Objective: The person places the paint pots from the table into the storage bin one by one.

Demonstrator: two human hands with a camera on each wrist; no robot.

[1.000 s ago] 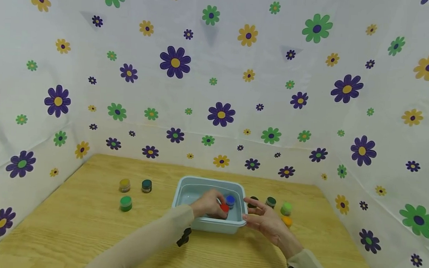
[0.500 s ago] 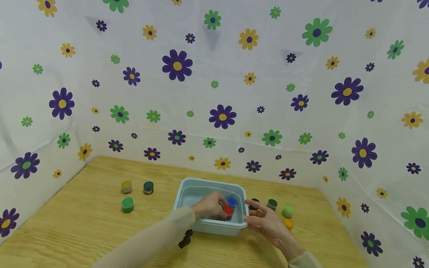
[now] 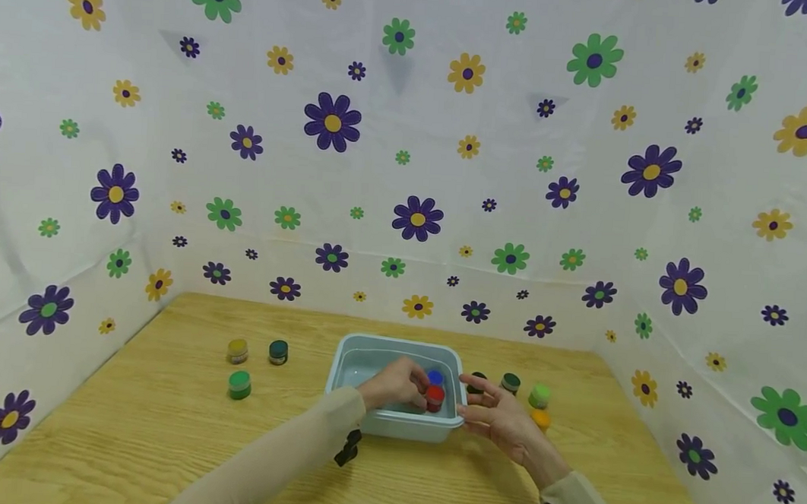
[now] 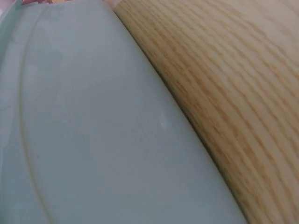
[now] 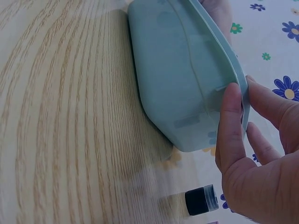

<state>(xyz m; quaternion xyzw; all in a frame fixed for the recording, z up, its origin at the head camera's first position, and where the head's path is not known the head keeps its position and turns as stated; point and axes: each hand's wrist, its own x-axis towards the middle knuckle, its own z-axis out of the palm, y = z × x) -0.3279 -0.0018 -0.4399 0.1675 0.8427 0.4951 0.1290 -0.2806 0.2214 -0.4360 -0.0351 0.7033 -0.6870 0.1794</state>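
A light-blue plastic tub (image 3: 401, 427) stands on the table, with a red-lidded paint jar (image 3: 435, 397) and a blue-lidded paint jar (image 3: 435, 378) inside at its right end. My left hand (image 3: 397, 382) reaches down into the tub, its fingertips right at the left side of the red jar, which sits upright. In the left wrist view only the tub's outer wall (image 4: 103, 116) and the tabletop fill most of the picture. My right hand (image 3: 500, 421) holds the tub's right end; in the right wrist view its thumb and fingers lie on either side of the rim (image 5: 240, 77).
Yellow (image 3: 237, 351), teal (image 3: 278, 352) and green (image 3: 240, 385) paint jars stand left of the tub. To its right are black (image 3: 477, 383), dark green (image 3: 510, 383), light green (image 3: 540, 396) and orange (image 3: 540, 420) ones. Flowered cloth (image 3: 410, 130) surrounds the wooden table (image 3: 162, 407).
The red jar has shifted right inside the tub and now stands in front of the blue one. My left fingers have loosened from it. The right hand keeps its place at the rim.
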